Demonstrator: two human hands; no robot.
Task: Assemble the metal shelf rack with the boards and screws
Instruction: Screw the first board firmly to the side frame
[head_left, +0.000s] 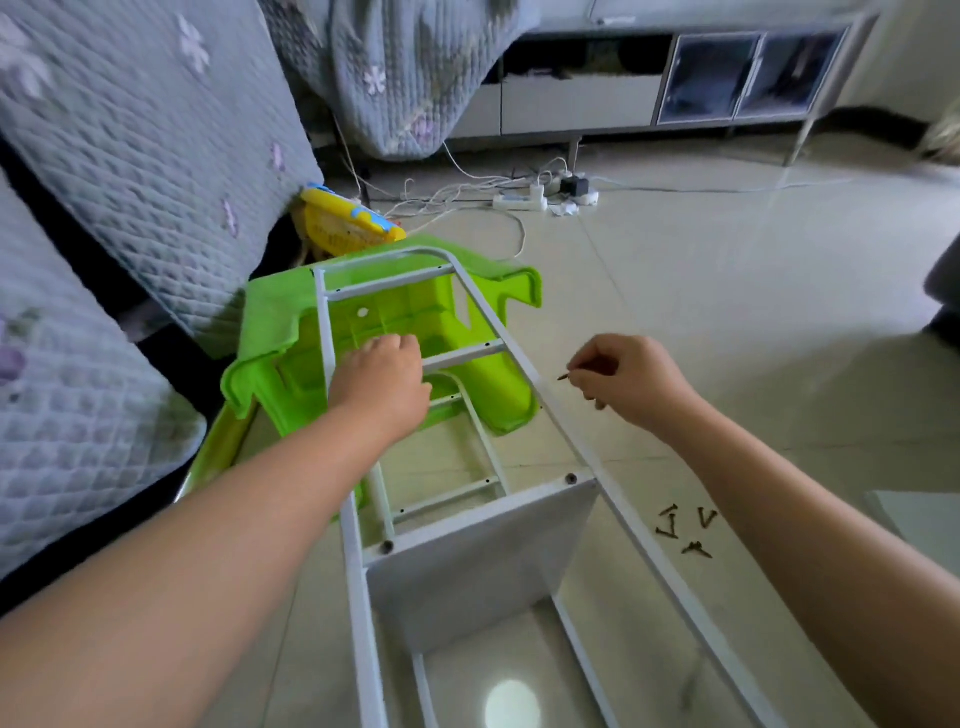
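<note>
A white metal rack frame lies on its side, its far end resting on an overturned green plastic stool. One white board is fixed between the side frames near me, with two screw heads visible along its top edge. My left hand rests on the frame's left rail by a middle crossbar, fingers curled over it. Just right of the frame's right rail, my right hand pinches a dark screw that points toward the rail. Several loose screws lie on the floor to the right.
A quilted grey sofa cover fills the left side. A yellow toy sits behind the stool. A power strip and tangled white cables lie on the tiled floor in front of a low grey cabinet.
</note>
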